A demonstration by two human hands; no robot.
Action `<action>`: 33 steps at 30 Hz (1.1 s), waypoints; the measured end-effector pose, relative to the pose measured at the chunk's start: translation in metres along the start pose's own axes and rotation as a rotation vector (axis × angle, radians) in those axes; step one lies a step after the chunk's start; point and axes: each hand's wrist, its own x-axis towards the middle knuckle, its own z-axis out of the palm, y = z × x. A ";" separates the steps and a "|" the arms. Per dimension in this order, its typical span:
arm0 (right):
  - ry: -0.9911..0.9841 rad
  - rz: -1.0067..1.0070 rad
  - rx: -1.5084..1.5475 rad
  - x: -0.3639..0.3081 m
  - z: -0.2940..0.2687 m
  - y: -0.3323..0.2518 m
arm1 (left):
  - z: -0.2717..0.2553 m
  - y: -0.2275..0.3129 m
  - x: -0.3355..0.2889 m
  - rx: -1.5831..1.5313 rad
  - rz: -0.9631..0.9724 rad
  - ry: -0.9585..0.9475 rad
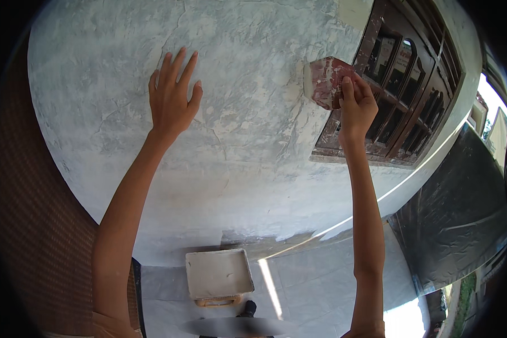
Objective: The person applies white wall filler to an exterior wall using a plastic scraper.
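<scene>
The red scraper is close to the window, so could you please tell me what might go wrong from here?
The right hand holds the red scraper beside the brown wooden window; a slip might scratch or smear the wood.
The left hand is spread out at the patchy wall; if that surface is damp, the fingers could mark it.
The pale rectangular tub sits right by a dark-covered foot, so a step could knock it.

Left hand (175,101) splayed, right hand (356,110) pinching, arms (130,205) raised
</scene>
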 end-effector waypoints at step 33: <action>-1.090 0.330 -0.547 -0.743 -0.165 0.194 | -0.216 0.117 -0.759 -0.559 -2.128 -1.197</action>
